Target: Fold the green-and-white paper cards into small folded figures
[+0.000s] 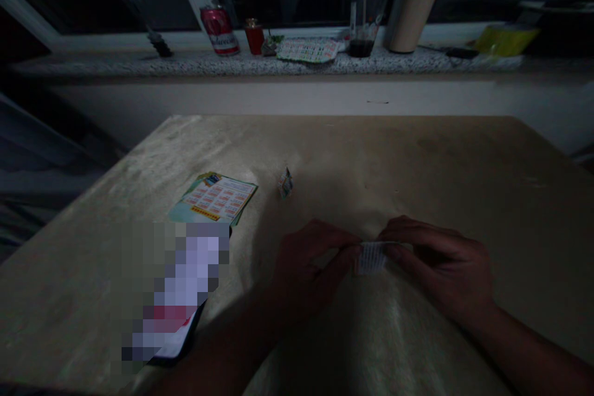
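Both my hands meet over the near middle of a pale wooden table. My left hand and my right hand each pinch one side of a small white printed slip of paper, held just above the tabletop. Their fingers are closed on it. A small folded paper piece stands on the table beyond my left hand. Further left lies a stack of printed sheets with red and yellow blocks.
A blurred-out flat device lies at the left near edge. Along the stone window ledge behind stand a red can, a small red cup, a printed sheet, a lidded clear cup and a cardboard tube.
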Demonstrator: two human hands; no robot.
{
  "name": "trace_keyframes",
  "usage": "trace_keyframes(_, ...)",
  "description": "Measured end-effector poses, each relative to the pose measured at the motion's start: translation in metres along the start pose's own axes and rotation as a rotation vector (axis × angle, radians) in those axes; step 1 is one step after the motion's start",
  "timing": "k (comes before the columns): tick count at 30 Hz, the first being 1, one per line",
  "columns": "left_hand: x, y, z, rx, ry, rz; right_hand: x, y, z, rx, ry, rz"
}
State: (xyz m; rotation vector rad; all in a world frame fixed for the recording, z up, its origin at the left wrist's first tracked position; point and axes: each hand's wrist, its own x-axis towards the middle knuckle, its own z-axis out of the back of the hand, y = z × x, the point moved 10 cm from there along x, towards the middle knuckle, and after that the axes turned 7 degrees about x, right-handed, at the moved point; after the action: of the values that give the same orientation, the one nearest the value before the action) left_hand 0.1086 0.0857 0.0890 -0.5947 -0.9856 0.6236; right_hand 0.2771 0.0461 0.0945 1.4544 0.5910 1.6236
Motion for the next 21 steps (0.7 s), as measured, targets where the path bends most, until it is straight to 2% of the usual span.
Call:
trace_keyframes(9,-0.001,0.001,-0.001,0.000,0.000,0.001,0.000,0.000,-0.001,0.023,-0.011,-0.002)
trace_keyframes(21,0.001,0.000,0.001,0.006,-0.027,0.007,-0.004,-0.011,0.003,0.033,-0.087,-0.093)
